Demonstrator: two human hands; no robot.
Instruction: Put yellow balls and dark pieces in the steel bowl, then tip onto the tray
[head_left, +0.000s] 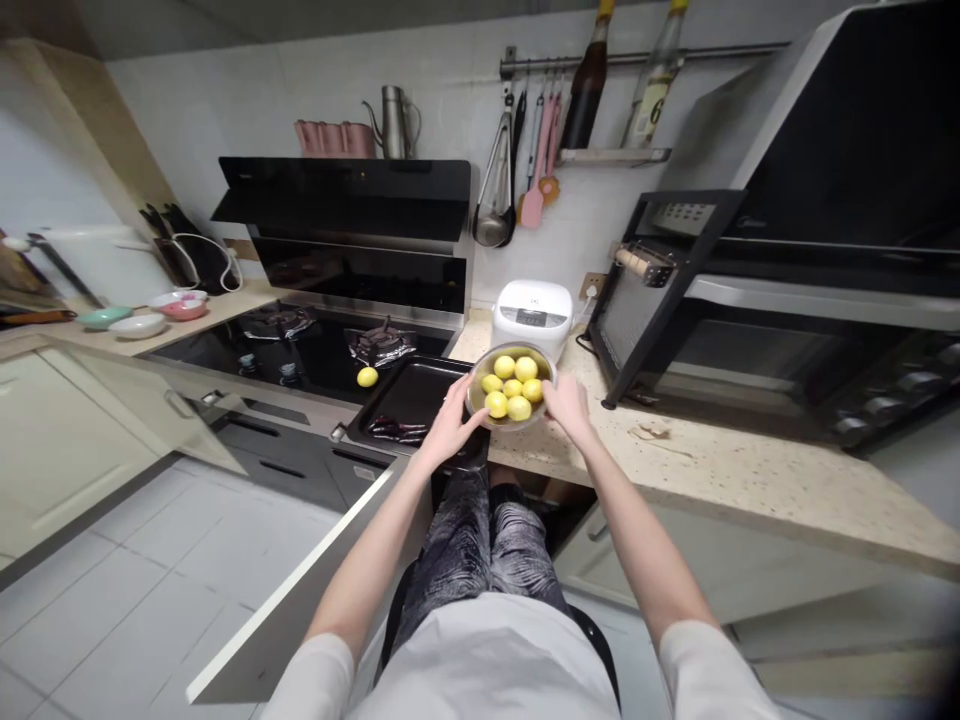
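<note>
A round metal bowl [512, 424] of several yellow lemons [513, 388] is held between both hands in front of the white rice cooker [532, 308]. My left hand [452, 420] grips its left rim, thumb toward the front. At the right rim, my right hand [568, 402] is closed on the edge. One more lemon [367, 377] lies on the black stove by the front burner. A black baking tray [427, 385], with some dark glossy items [397, 431] in it, sits just left of the bowl.
An oven on a black rack [817, 350] stands at the right of the speckled counter [697, 460]. An open cabinet door [300, 590] juts out at my left. Small bowls [138, 326] stand at the far left. Utensils [534, 200] hang on the wall.
</note>
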